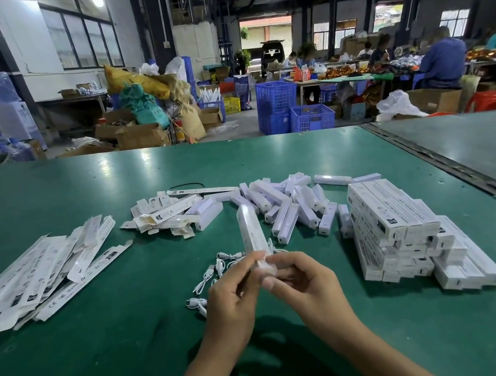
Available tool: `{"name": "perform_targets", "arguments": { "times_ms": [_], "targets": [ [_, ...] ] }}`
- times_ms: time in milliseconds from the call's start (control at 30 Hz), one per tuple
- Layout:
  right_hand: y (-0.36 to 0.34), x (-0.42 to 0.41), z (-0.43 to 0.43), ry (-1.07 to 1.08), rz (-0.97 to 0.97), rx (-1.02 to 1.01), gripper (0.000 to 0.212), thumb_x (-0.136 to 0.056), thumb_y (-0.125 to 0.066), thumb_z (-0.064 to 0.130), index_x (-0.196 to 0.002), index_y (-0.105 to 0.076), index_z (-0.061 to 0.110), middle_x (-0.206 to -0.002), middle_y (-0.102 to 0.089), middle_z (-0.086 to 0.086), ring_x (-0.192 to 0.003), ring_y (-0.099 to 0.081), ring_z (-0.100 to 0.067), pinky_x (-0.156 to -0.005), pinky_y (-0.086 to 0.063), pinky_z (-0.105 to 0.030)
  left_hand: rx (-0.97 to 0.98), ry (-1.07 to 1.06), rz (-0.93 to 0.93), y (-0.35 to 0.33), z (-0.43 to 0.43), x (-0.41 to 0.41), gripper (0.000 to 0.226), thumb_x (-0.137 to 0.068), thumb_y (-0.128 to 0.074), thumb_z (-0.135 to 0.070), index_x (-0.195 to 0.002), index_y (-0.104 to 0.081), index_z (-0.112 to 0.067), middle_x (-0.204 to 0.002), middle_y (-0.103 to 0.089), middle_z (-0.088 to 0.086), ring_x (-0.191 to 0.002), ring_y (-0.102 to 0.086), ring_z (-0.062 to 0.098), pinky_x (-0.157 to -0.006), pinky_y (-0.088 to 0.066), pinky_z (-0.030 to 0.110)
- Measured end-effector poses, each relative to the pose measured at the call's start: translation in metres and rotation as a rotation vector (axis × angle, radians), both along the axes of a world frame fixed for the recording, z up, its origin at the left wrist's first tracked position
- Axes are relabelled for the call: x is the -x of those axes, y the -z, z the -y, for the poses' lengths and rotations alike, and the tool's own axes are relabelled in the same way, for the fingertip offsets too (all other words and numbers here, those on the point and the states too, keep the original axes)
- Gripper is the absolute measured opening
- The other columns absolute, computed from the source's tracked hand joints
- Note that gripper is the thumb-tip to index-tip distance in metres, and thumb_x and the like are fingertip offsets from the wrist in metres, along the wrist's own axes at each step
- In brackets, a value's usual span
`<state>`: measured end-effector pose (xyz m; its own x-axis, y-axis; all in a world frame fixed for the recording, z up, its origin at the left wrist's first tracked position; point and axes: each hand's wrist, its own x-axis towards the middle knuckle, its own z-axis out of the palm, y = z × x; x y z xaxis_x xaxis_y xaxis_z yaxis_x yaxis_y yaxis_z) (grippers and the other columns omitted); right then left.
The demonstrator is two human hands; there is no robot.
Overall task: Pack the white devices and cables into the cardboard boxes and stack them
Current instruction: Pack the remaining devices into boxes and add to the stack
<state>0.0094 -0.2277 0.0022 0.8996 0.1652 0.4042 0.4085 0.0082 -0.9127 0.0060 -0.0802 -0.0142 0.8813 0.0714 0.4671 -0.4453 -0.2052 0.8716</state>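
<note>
Head view shows both hands meeting over the middle of the green bench [105, 362], nearer its front edge. The left hand [229, 294] and the right hand [303, 281] each have their grip clamped on the lower end of one white device [252, 233], which tilts up and away from the person. Just beneath it white cables [217, 267] lie tangled on the bench with loose devices [286, 204] behind, flat unfolded boxes [41, 284] lie toward the left edge, and a stack of closed boxes [407, 232] sits toward the right edge.
</note>
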Motion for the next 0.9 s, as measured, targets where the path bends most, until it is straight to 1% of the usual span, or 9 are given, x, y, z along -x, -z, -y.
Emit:
{"name": "perform_targets", "arguments": {
  "times_ms": [100,333,400,467,533,600,700,833,900],
  "targets": [
    [-0.001,-0.001,0.003,0.175,0.022,0.038,0.02,-0.072,-0.085,0.019,-0.084,-0.07,0.022,-0.069,-0.067,0.011,-0.063,-0.061,0.0,-0.064,-0.048,-0.014,-0.045,0.097,0.012,-0.001,0.002,0.004,0.055,-0.094,-0.038,-0.071,-0.129,-0.06,-0.036,-0.12,-0.068,-0.018,-0.116,-0.063,0.005,-0.097,-0.048,0.02],
    [-0.005,-0.006,0.015,0.261,0.065,0.044,0.015,-0.079,-0.081,0.025,-0.078,-0.07,0.016,-0.058,-0.061,0.009,-0.052,-0.049,0.0,-0.053,-0.039,-0.013,-0.16,0.178,0.046,-0.005,0.006,0.008,0.063,-0.092,-0.04,-0.072,-0.14,-0.053,-0.032,-0.126,-0.062,-0.018,-0.122,-0.059,0.01,-0.1,-0.045,0.02],
    [-0.01,-0.009,0.02,0.359,0.149,0.071,0.011,-0.079,-0.081,0.022,-0.078,-0.071,0.016,-0.061,-0.064,0.008,-0.055,-0.052,0.0,-0.054,-0.042,-0.014,-0.156,0.164,0.014,-0.003,0.007,0.009,0.069,-0.088,-0.039,-0.078,-0.144,-0.043,-0.04,-0.121,-0.063,-0.02,-0.115,-0.061,0.011,-0.094,-0.045,0.015],
    [-0.019,-0.013,0.036,0.525,0.371,0.127,0.01,-0.079,-0.081,0.013,-0.084,-0.072,0.012,-0.075,-0.07,0.005,-0.064,-0.062,-0.003,-0.063,-0.05,-0.013,-0.118,0.134,-0.036,0.001,0.007,0.009,0.06,-0.086,-0.041,-0.078,-0.14,-0.038,-0.053,-0.115,-0.064,-0.019,-0.11,-0.062,0.011,-0.09,-0.046,0.014],
    [-0.028,-0.02,0.059,0.717,0.587,0.201,0.014,-0.079,-0.078,0.009,-0.09,-0.072,0.001,-0.088,-0.071,-0.006,-0.073,-0.067,-0.008,-0.075,-0.052,-0.01,-0.095,0.092,-0.069,0.005,0.007,0.006,0.044,-0.09,-0.046,-0.065,-0.133,-0.043,-0.055,-0.109,-0.066,-0.018,-0.105,-0.063,0.008,-0.086,-0.044,0.012],
    [-0.034,-0.029,0.086,0.88,0.644,0.21,0.017,-0.082,-0.077,0.006,-0.095,-0.071,-0.004,-0.093,-0.071,-0.013,-0.077,-0.068,-0.016,-0.079,-0.052,-0.01,-0.076,0.048,-0.099,0.007,0.006,0.003,0.036,-0.091,-0.05,-0.051,-0.127,-0.048,-0.05,-0.103,-0.067,-0.017,-0.097,-0.063,0.004,-0.081,-0.043,0.009],
    [-0.034,-0.04,0.122,1.066,0.58,0.207,0.018,-0.086,-0.073,0.007,-0.099,-0.07,-0.006,-0.096,-0.071,-0.02,-0.079,-0.067,-0.023,-0.078,-0.05,-0.009,-0.08,0.014,-0.158,0.01,0.005,-0.001,0.028,-0.093,-0.059,-0.045,-0.12,-0.052,-0.05,-0.099,-0.066,-0.019,-0.087,-0.062,0.003,-0.075,-0.044,0.01],
    [-0.025,-0.048,0.154,1.226,0.358,0.094,0.028,-0.092,-0.067,0.017,-0.111,-0.068,-0.003,-0.107,-0.068,-0.02,-0.089,-0.066,-0.029,-0.083,-0.053,-0.035,-0.107,-0.008,-0.17,0.012,0.003,-0.004,0.029,-0.097,-0.063,-0.027,-0.119,-0.055,-0.044,-0.095,-0.066,-0.02,-0.08,-0.061,0.003,-0.073,-0.045,0.011],
    [-0.022,-0.05,0.163,1.279,0.223,-0.003,0.031,-0.093,-0.064,0.02,-0.118,-0.065,-0.001,-0.112,-0.067,-0.019,-0.094,-0.066,-0.032,-0.083,-0.051,-0.034,-0.102,-0.004,-0.183,0.012,0.003,-0.004,0.03,-0.097,-0.063,-0.024,-0.12,-0.056,-0.04,-0.095,-0.067,-0.017,-0.084,-0.062,0.004,-0.074,-0.045,0.011]
  ]
}}
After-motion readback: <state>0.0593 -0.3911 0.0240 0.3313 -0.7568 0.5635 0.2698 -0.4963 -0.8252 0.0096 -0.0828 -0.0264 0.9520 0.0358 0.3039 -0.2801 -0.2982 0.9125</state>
